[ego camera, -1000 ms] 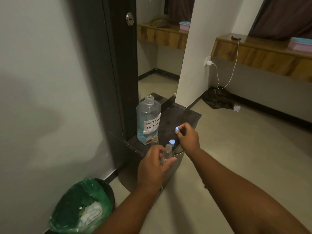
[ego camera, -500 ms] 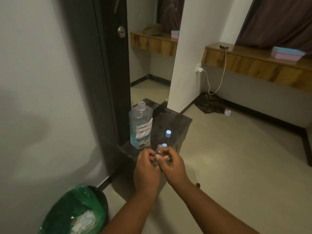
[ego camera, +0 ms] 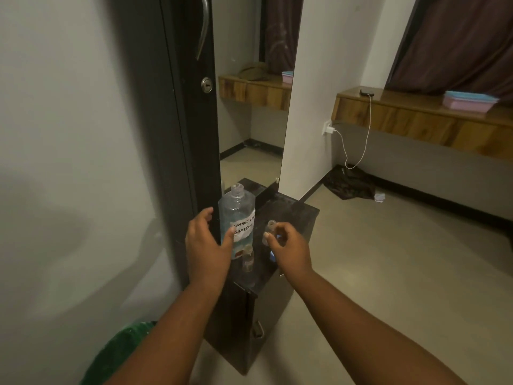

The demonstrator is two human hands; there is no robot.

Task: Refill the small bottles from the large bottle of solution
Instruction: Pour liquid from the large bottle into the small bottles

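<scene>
A large open bottle (ego camera: 236,215) and a small bottle (ego camera: 248,258) are carried on the dark cabinet top (ego camera: 291,215), both just beside the left hand (ego camera: 206,245). A blue cap (ego camera: 272,257) is seen under the right hand (ego camera: 288,245).

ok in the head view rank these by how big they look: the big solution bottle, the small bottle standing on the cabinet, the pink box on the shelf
1. large solution bottle
2. pink box, though it sits much farther away, so it may truly be bigger
3. small bottle standing on the cabinet
</scene>
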